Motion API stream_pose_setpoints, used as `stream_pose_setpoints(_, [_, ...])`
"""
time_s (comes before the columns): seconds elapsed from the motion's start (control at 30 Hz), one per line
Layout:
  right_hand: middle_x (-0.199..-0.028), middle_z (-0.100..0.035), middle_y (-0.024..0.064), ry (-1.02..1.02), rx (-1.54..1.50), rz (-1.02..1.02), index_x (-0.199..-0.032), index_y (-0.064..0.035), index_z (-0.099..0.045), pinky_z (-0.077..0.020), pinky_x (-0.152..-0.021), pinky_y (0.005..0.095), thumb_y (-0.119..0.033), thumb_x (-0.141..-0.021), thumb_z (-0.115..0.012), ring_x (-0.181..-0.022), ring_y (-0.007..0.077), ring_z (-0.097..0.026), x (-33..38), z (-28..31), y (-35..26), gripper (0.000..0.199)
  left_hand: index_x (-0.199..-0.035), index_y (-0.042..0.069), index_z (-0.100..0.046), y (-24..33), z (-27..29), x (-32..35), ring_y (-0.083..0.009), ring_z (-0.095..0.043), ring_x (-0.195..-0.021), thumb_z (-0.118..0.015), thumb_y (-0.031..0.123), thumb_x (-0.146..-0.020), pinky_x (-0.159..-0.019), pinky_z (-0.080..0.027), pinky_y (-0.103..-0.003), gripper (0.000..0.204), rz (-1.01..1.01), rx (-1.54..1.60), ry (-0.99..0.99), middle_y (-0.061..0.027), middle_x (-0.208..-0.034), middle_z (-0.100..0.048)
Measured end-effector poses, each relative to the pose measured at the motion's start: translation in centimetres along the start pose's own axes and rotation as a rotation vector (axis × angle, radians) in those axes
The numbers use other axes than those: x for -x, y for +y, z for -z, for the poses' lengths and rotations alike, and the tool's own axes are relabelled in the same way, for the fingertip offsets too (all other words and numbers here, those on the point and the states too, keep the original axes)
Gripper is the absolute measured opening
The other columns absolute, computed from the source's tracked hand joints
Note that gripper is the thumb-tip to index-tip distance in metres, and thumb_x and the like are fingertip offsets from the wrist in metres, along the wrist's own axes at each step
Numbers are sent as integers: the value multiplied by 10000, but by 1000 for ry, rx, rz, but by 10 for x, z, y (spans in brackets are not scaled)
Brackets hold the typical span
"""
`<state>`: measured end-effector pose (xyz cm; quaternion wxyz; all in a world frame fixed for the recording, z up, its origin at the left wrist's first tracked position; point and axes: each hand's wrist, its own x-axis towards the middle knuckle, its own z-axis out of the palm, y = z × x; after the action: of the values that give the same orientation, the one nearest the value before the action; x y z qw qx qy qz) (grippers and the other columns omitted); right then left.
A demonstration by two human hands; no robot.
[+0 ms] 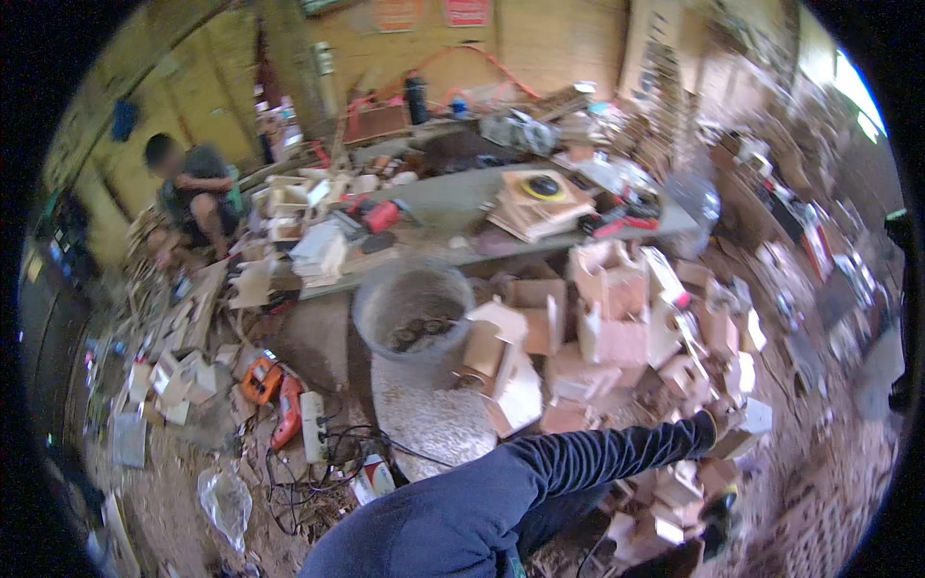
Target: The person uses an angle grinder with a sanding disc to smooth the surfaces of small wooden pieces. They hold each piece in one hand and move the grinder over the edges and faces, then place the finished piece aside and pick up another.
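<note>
White daylight is glaring through a gap [859, 93] at far right; motion blur is smearing the heaped clutter [822, 249] at right; fisheye distortion is bending the yellow wall [198, 91] at far left.

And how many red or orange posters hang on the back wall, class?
2: an orange poster at the top edge and a red poster to its right; others may be hidden.

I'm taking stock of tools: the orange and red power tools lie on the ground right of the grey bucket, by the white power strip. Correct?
The side is wrong: the head view shows the orange power tool and red power tool on the ground left of the grey bucket, by the white power strip.
</note>
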<state>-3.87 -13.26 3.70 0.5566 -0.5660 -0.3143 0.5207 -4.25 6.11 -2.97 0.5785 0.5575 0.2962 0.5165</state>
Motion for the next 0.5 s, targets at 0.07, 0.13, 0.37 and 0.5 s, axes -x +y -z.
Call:
stream_pose_setpoints(0.07, [-824,-626,4,-92,34,-18,-1069,-56,-665,-478,-606,278,-254,-899,-702,-684,130,-576,-6,-36,-1,264,-954,-8,-680,43,55,18,-226,-664,-743,-739,311,-830,-687,-521,-395,348,-326,-195,128,-182,-823,-689])
stream_pose_setpoints(0.13, [-826,-627,5,-160,63,-41,-1071,-53,-666,-479,-609,278,-255,-899,-703,-687,130,-577,-8,-64,0,268,-925,-6,-679,90,132,55,-268,-684,-751,-720,350,-809,-667,-522,-404,376,-273,-545,131,-192,-818,-689])
stream_pose_setpoints(0.37, [-832,-630,7,-273,127,-85,-1079,-44,-669,-481,-618,278,-255,-897,-705,-695,133,-579,-5,-117,-1,281,-913,110,-745,209,365,130,-320,-707,-806,-676,300,-812,-714,-565,-461,226,85,-1416,-252,-172,-857,-699])
stream_pose_setpoints(0.5, [-836,-631,9,-290,143,-93,-1084,-39,-671,-482,-623,278,-255,-896,-706,-699,134,-580,0,-123,-1,288,-886,81,-755,287,484,112,-299,-689,-733,-718,389,-814,-686,-530,-437,319,-89,-1642,-331,-152,-850,-739])
